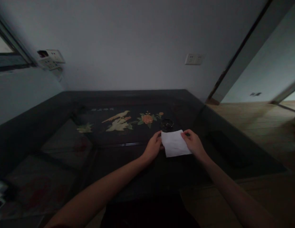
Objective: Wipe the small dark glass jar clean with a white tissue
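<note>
A white folded sheet of paper or tissue (pixel 175 144) is held just above a dark glass-topped table (pixel 128 104). My left hand (pixel 153 148) pinches its left edge and my right hand (pixel 193 142) pinches its right edge near the top corner. Both hands have their fingers closed on the sheet. Just behind the sheet stands a small dark round dish (pixel 167 124), possibly an ashtray.
The table top shows an inlaid picture of birds (pixel 117 120) and an orange flower (pixel 147 119). A grey wall with a socket plate (pixel 194 59) rises behind. Wooden floor (pixel 254 120) and an open doorway lie to the right. A window is at the far left.
</note>
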A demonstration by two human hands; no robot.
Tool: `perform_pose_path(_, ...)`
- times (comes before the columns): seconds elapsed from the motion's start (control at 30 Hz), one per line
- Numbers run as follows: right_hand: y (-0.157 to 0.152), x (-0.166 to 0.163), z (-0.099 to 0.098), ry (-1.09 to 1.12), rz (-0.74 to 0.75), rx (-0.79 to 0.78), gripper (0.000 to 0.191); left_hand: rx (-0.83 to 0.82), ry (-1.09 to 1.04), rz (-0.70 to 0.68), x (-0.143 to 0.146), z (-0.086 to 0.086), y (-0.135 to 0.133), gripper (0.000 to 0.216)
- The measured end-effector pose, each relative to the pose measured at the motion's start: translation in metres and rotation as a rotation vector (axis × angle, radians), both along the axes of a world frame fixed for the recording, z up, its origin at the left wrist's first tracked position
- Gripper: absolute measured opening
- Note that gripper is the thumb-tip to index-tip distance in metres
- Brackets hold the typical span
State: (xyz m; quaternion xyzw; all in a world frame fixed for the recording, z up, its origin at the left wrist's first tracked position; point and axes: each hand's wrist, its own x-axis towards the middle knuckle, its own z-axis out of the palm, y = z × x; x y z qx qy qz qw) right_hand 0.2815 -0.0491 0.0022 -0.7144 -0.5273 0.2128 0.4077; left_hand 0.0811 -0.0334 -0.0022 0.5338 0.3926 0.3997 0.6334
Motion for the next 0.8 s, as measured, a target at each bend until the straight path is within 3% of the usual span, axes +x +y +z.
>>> perform_pose_path(0.13,-0.002,0.003,-0.004,-0.212,-0.006,-0.036,0.018,0.677,0.42,-0.002,-0.009,0.004,0.001,0.047)
perform_pose_path(0.23,-0.004,-0.003,-0.004,-0.382,-0.026,-0.124,0.02,0.892,0.79,-0.187,-0.004,0.001,-0.009,0.043)
perform_pose_path(0.37,-0.004,-0.008,-0.003,-0.608,-0.014,-0.19,0.032,0.965,1.035,-0.293,0.005,-0.01,-0.019,0.054)
perform_pose_path(0.57,0.001,0.003,-0.012,-0.979,0.072,-0.066,0.033,0.964,1.083,-0.329,0.004,-0.015,-0.017,0.059)
perform_pose_path(0.8,0.0,0.003,-0.015,-1.064,0.051,-0.086,0.035,0.954,1.097,-0.31,0.004,-0.012,-0.02,0.058)
